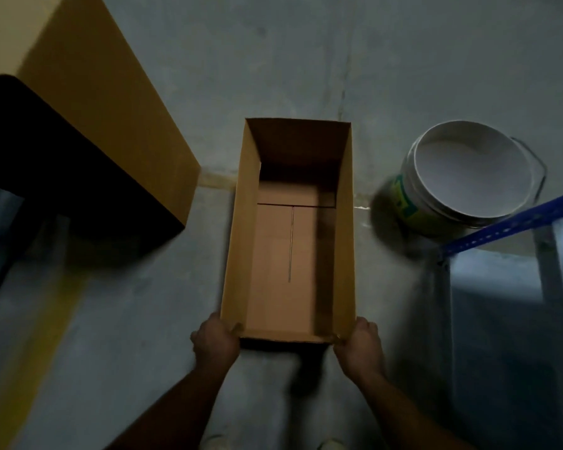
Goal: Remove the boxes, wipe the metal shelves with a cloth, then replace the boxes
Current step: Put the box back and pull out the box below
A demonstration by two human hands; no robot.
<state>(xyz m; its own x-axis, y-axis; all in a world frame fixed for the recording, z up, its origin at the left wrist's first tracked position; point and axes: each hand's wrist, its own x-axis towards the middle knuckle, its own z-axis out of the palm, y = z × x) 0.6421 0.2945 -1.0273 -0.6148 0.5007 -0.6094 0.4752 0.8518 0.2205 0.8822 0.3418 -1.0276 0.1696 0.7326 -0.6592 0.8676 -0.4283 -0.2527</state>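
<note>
A big closed box (88,102) stands at the left on the grey floor (403,60). In the middle, the left hand (216,344) and right hand (359,347) grip the near corners of an open, empty box (241,222), fingers curled round its edge. A white bucket (468,177) sits right, beside a blue shelf rail (514,222)
</note>
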